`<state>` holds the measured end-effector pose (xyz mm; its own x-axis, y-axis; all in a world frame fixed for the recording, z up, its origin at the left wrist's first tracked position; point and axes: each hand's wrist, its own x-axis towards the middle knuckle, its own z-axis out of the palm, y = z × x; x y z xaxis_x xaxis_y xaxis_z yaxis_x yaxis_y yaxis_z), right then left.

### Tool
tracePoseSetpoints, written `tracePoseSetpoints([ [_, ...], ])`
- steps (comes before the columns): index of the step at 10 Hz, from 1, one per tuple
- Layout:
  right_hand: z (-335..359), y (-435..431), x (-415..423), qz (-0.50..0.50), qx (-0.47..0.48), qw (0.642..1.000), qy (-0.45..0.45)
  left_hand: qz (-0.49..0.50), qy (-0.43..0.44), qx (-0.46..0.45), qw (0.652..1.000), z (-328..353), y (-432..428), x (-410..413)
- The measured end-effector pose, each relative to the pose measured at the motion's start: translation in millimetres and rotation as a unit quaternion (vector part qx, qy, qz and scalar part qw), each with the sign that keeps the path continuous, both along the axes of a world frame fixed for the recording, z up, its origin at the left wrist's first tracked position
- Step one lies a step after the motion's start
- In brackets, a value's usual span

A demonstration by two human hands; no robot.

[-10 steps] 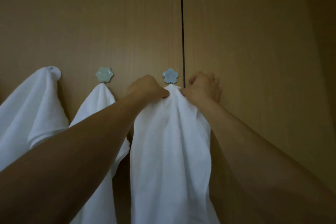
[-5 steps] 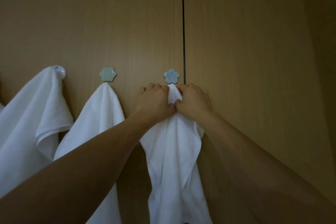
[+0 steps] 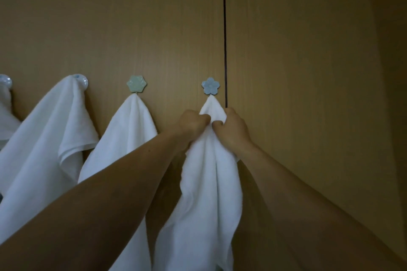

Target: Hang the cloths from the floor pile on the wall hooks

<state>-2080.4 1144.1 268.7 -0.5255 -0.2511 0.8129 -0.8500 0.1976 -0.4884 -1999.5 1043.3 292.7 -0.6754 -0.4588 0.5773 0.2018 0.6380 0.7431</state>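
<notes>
A white cloth (image 3: pixel 207 193) hangs by its top tip from the blue flower-shaped hook (image 3: pixel 210 86) on the wooden wall. My left hand (image 3: pixel 192 124) grips the cloth just below the hook on its left side. On the cloth's right side my right hand (image 3: pixel 232 131) is closed on the same bunched part. Another white cloth (image 3: pixel 130 130) hangs from the green flower hook (image 3: pixel 136 83). Further left, a third white cloth (image 3: pixel 46 138) drapes over a round pale hook (image 3: pixel 82 80). The floor pile is out of view.
A fourth round hook (image 3: pixel 4 81) with a cloth sits at the far left edge. A dark vertical seam (image 3: pixel 224 28) splits the wooden panels just right of the blue hook. The right panel is bare and meets a side wall at the far right.
Both hands have slid down a little from right under the blue hook, bunching the cloth narrower. The cloth's tip now shows on the hook. The view has shifted right and up.
</notes>
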Motion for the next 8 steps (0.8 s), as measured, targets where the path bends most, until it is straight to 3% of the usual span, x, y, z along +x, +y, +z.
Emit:
tracePoseSetpoints([
  [2, -36, 1, 4, 0.017, -0.024, 0.999, -0.017, 0.004, 0.082, -0.039, 0.996, -37, -9, 5],
  [3, -54, 3, 7, -0.018, 0.006, 0.999, -0.033, 0.038, 0.074, -0.079, 0.993, -66, -8, 12],
  [4, -72, 8, 13, -0.034, 0.035, 0.995, -0.087, 0.052, 0.009, -0.081, 0.995, -90, -5, 20],
  [6, -105, 26, 43, -0.057, 0.011, 0.983, -0.172, 0.074, -0.019, -0.044, 0.996, -122, 2, 46],
  [8, -128, 56, 98, -0.068, 0.013, 0.988, -0.140, 0.094, -0.041, -0.115, 0.988, -136, 26, 89],
])
